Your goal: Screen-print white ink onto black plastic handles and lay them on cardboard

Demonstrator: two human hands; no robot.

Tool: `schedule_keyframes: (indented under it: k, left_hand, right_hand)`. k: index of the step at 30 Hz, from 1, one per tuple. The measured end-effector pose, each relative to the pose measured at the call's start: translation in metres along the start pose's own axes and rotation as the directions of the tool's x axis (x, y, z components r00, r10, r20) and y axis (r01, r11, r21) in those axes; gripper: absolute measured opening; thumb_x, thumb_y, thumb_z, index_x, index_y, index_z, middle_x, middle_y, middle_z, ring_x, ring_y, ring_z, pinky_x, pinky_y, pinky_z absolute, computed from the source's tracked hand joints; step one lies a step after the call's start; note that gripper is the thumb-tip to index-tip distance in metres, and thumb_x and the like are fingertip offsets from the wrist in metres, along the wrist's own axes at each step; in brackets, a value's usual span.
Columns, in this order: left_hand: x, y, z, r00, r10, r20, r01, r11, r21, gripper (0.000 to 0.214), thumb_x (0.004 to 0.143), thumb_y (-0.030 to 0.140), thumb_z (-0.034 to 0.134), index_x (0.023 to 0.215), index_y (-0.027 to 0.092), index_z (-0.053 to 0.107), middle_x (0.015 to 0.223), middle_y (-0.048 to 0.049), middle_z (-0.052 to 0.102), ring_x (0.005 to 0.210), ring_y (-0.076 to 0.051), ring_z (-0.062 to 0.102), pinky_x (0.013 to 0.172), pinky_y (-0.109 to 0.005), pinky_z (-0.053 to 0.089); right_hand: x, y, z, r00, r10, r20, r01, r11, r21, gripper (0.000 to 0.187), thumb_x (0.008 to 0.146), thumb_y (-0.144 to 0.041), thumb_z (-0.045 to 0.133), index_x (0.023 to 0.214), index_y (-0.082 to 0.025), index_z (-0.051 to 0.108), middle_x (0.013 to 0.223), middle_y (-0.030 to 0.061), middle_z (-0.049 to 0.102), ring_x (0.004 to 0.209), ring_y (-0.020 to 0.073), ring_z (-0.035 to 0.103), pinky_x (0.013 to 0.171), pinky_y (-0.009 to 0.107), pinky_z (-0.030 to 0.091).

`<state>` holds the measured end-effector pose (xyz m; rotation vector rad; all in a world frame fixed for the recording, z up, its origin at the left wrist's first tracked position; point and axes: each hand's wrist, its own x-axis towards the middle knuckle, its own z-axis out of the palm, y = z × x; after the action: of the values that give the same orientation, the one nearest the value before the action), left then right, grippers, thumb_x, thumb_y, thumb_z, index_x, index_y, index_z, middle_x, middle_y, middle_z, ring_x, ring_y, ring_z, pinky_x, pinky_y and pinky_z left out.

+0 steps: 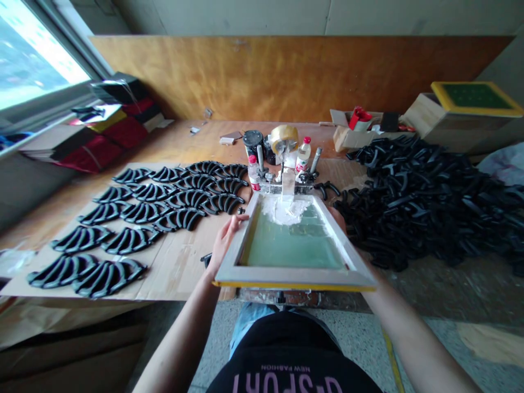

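A screen-printing frame (231,256) with a pale green mesh (292,245) stands in front of me, and white paste (286,210) lies on its far end. Its far side meets a metal clamp stand (289,187). My left hand (223,240) is at the frame's left side, its fingers curled in at the edge; what they hold is hidden. My right hand (338,218) is mostly behind the frame's right side, with its fingers out of sight. A small black piece (206,260) lies by my left wrist.
Rows of black curved handles (131,239) lie on cardboard (180,262) at left. A large heap of black handles (429,213) covers the right. Behind the clamp stand two red-capped bottles (303,154), a tape roll (284,138) and a dark tub (252,143). Boxes (446,125) sit at back right.
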<state>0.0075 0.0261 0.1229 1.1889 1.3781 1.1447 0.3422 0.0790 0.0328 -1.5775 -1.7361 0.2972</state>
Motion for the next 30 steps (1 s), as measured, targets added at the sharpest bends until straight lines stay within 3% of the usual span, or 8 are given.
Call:
schedule_keyframes:
  k: [4,8,14,16,19,21,26,30]
  left_hand:
    - [-0.018,-0.052,0.000,0.980,-0.183,0.084,0.177,0.981,0.074,0.057,0.081,0.056,0.057,0.123,0.019,0.061,0.088,-0.0034,0.068,0.071,-0.015,0.060,0.060,-0.022,0.045]
    - [-0.017,-0.094,0.007,0.974,-0.216,0.068,0.205,0.968,0.147,0.064,0.082,0.053,0.055,0.138,0.022,0.048,0.081,-0.0014,0.065,0.066,-0.014,0.058,0.060,-0.023,0.045]
    - [-0.015,-0.104,0.009,0.977,-0.205,0.050,0.191,0.960,0.203,0.064,0.085,0.056,0.050,0.140,0.024,0.048,0.079,-0.0014,0.062,0.064,-0.015,0.056,0.061,-0.025,0.045]
    - [-0.016,-0.104,0.009,0.977,-0.207,0.051,0.193,0.960,0.200,0.064,0.085,0.056,0.049,0.140,0.025,0.047,0.082,-0.0022,0.063,0.066,-0.015,0.057,0.063,-0.026,0.046]
    - [-0.017,-0.103,0.009,0.975,-0.215,0.054,0.201,0.961,0.191,0.064,0.085,0.056,0.049,0.141,0.025,0.046,0.084,-0.0028,0.064,0.068,-0.016,0.058,0.065,-0.027,0.047]
    - [-0.017,-0.101,0.008,0.975,-0.215,0.052,0.203,0.963,0.178,0.065,0.084,0.056,0.051,0.140,0.024,0.047,0.083,-0.0031,0.064,0.067,-0.016,0.058,0.063,-0.027,0.046]
    - [-0.017,-0.094,0.007,0.974,-0.220,0.052,0.213,0.971,0.113,0.066,0.081,0.054,0.057,0.138,0.023,0.050,0.075,-0.0012,0.061,0.060,-0.015,0.054,0.056,-0.024,0.043]
    - [-0.018,-0.090,0.008,0.971,-0.236,0.049,0.232,0.970,0.073,0.067,0.080,0.053,0.059,0.138,0.022,0.050,0.073,-0.0009,0.062,0.059,-0.015,0.055,0.055,-0.024,0.042]
  right_hand:
    - [0.043,-0.012,-0.009,0.993,-0.021,-0.118,0.017,0.999,-0.035,0.029,0.083,-0.018,0.057,0.110,-0.016,0.067,0.114,0.0117,0.064,0.103,0.0235,0.062,0.090,0.040,0.052]
    - [0.075,-0.054,0.017,0.970,-0.242,0.030,0.243,0.960,-0.135,0.059,0.076,-0.017,0.069,0.132,-0.016,0.051,0.134,0.0145,0.048,0.125,0.0274,0.046,0.105,0.043,0.041]
    - [0.060,-0.081,0.047,0.888,-0.207,0.410,0.338,0.900,-0.276,0.008,0.083,-0.016,0.060,0.091,-0.016,0.062,0.093,0.0100,0.064,0.093,0.0236,0.057,0.084,0.035,0.046]
    - [0.040,-0.081,0.043,0.837,-0.295,0.461,0.440,0.864,-0.244,0.006,0.082,-0.012,0.057,0.085,-0.016,0.061,0.090,0.0099,0.064,0.091,0.0230,0.056,0.082,0.034,0.045]
    - [0.018,-0.079,0.027,0.689,-0.472,0.550,0.614,0.783,-0.098,0.014,0.078,-0.005,0.055,0.084,-0.016,0.062,0.087,0.0083,0.064,0.091,0.0222,0.056,0.081,0.031,0.044]
    - [0.016,-0.079,0.018,0.632,-0.514,0.580,0.636,0.772,-0.010,0.015,0.077,-0.005,0.056,0.083,-0.017,0.062,0.084,0.0059,0.064,0.088,0.0208,0.057,0.079,0.030,0.043]
    - [0.015,-0.079,0.024,0.783,-0.429,0.450,0.498,0.866,-0.041,0.014,0.080,-0.009,0.056,0.083,-0.019,0.065,0.084,0.0053,0.065,0.087,0.0212,0.058,0.079,0.031,0.045]
    - [-0.006,-0.076,0.030,0.751,-0.513,0.415,0.562,0.827,0.006,0.024,0.081,-0.005,0.051,0.094,-0.018,0.067,0.094,0.0089,0.067,0.098,0.0233,0.057,0.087,0.035,0.045]
